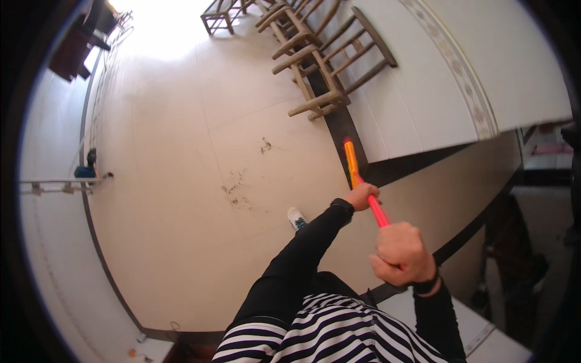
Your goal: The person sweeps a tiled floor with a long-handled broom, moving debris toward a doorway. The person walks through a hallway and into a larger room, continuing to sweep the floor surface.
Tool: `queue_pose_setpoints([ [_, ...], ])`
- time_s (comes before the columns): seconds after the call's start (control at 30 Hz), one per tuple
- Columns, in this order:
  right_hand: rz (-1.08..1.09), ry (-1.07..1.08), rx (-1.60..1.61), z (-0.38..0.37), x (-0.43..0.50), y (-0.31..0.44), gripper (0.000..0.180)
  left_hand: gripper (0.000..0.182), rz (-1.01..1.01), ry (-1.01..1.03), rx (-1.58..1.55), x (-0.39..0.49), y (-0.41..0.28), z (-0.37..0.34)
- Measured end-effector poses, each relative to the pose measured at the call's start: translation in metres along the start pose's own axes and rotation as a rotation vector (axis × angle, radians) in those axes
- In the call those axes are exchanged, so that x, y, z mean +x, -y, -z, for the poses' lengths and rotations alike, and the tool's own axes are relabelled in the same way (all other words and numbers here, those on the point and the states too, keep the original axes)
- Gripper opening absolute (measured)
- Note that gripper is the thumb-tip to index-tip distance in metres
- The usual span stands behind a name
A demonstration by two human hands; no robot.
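My left hand point(362, 197), at the end of the black sleeve with a dark wristband, grips the lower part of a red and orange long handle point(377, 212). Higher up, nearer the camera, my right hand point(403, 253) is closed around the handle's upper end. The handle slants down and away to the dark border strip beside the wall corner, where its far end point(348, 147) is orange with a blurred red tip. Whatever head it has cannot be made out. Dark debris point(236, 193) lies scattered on the beige floor, with a small clump point(265, 145) farther off.
Several wooden chairs point(313, 102) stand along the tiled wall point(408, 113) ahead on the right. A white shoe point(296, 218) shows beneath my left arm. A doorway opens at the right. Dark furniture point(68, 54) stands far left, and a wall shelf point(59, 180) juts from the left wall.
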State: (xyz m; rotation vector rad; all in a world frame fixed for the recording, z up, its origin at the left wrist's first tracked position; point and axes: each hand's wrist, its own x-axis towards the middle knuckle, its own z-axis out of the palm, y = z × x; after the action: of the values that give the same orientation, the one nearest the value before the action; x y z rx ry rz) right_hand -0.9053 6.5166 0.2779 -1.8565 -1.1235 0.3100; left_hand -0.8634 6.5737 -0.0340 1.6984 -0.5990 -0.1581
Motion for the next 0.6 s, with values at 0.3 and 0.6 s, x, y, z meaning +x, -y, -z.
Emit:
queue_pose_setpoints([
  [0.3,0.195,0.159,0.562,-0.031,0.102,-0.017,0.039,0.032,0.332,-0.244,0.160,-0.110,0.004,0.135],
  [0.6,0.383,0.401,0.607,0.046,0.164,0.014,0.039,0.034,0.275,-0.635,0.342,-0.068,-0.056,0.185],
])
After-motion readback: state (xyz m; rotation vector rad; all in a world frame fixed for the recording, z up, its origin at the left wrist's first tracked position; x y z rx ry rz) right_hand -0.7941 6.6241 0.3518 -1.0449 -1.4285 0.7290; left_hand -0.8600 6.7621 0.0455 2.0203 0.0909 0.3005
